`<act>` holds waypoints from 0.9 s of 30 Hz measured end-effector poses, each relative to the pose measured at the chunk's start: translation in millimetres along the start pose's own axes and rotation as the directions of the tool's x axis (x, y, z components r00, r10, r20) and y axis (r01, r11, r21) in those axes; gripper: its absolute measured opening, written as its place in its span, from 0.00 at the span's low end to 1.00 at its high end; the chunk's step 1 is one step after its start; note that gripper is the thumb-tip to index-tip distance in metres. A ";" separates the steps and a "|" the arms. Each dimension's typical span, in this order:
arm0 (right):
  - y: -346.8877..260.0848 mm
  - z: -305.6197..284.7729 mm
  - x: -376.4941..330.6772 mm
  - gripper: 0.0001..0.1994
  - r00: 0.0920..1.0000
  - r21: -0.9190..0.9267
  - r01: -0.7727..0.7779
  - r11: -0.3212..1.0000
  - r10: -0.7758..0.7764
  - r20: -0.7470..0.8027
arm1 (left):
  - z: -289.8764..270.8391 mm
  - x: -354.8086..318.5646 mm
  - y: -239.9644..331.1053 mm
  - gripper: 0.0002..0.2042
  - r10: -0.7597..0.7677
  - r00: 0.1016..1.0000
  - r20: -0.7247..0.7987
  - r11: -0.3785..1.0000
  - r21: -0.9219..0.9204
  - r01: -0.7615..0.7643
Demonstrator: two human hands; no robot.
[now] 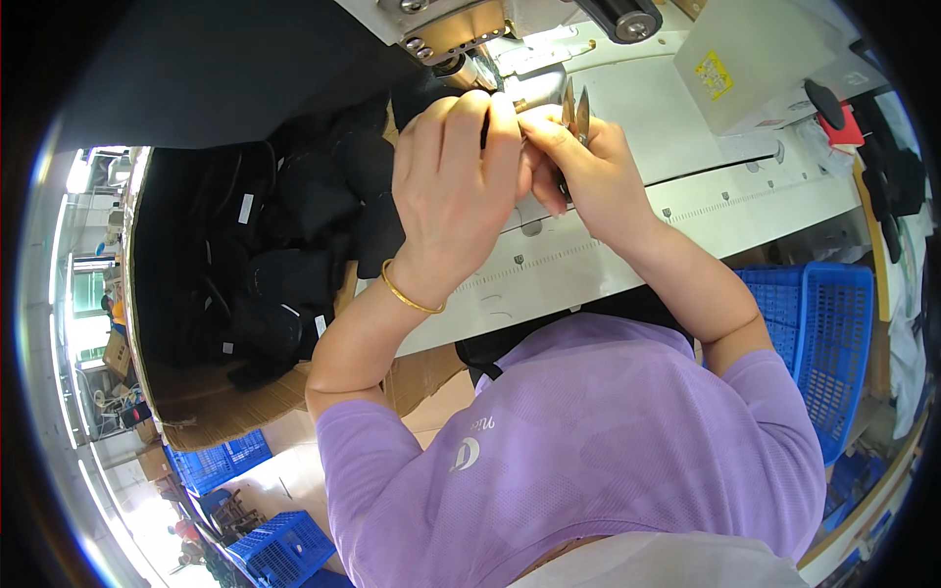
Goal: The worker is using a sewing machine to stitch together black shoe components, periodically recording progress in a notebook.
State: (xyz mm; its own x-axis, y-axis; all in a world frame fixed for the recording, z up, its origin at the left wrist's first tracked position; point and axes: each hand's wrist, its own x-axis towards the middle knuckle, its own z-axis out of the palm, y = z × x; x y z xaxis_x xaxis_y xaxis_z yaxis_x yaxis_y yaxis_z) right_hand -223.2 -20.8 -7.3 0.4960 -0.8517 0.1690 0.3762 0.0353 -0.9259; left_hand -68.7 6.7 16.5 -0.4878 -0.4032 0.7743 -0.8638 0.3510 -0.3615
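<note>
One pair of metal snips [583, 120], held in my right grip [596, 169], blades upward, apparently tucked to free my fingertips; one left grip [453, 167], fingers curled, contents hidden, hold impossible to tell; all inside the front edge of the bench [470, 316], near the sewing machine [466, 31].

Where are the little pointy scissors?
The little scissors are near the top of the head view, right of centre, in the right hand, beside the left hand and over the white table.
</note>
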 end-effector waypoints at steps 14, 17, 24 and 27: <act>7.7 -18.0 -29.5 0.14 0.975 -0.225 -0.066 0.972 0.111 0.192 | -16.9 -22.6 -32.8 0.14 -0.300 0.904 0.303 0.873 -0.294 0.388; 25.1 -25.4 -27.7 0.10 0.949 -0.726 0.314 0.611 -0.226 0.220 | -30.9 -34.2 -53.6 0.13 -0.228 0.269 0.936 -0.342 -0.336 0.878; 40.5 -22.7 -18.8 0.11 0.874 -0.701 0.483 0.524 -0.238 0.424 | -24.8 -49.1 -49.4 0.17 0.148 0.181 0.972 -0.490 -0.087 0.867; 44.3 -24.4 -19.3 0.14 0.850 -0.675 0.522 0.522 -0.250 0.463 | -21.6 -49.7 -45.7 0.16 0.215 0.210 0.954 -0.445 -0.095 0.890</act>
State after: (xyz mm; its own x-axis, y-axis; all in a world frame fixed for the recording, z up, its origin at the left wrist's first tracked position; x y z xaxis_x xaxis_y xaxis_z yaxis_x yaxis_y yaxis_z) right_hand -235.1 -15.6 -59.8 0.6901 -0.4905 0.5322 -0.0733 -0.7789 -0.6228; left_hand -2.2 29.0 5.7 -0.4085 -0.8150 -0.4111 -0.0376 -0.4350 0.8996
